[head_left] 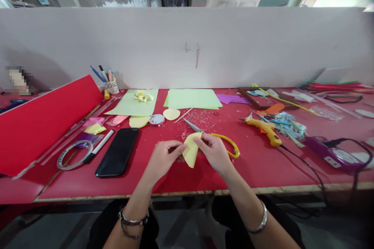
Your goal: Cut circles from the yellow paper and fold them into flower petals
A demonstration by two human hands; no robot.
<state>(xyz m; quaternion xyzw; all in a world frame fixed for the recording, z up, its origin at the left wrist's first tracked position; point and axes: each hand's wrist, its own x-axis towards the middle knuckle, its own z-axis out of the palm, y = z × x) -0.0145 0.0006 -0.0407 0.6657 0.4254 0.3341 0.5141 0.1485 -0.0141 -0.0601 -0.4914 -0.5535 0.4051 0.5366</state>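
Observation:
A piece of pale yellow paper (191, 151), folded or curved over, is held up above the red table between both hands. My left hand (165, 160) pinches its left edge between thumb and fingers. At the upper right edge, my right hand (214, 151) pinches it the same way. Behind the right hand lie scissors (233, 146) with yellow handles, their blades pointing up and left. Beyond the hands are a cut yellow paper oval (171, 114), another yellow paper piece (139, 121) and a small round container (157, 120).
A black phone (117, 151), a marker (99, 146) and a tape roll (75, 155) lie left. On the right rest a yellow glue gun (264, 129) with its cord and a purple power strip (333, 155). Green paper sheets (193, 98) lie before the white partition (152, 50).

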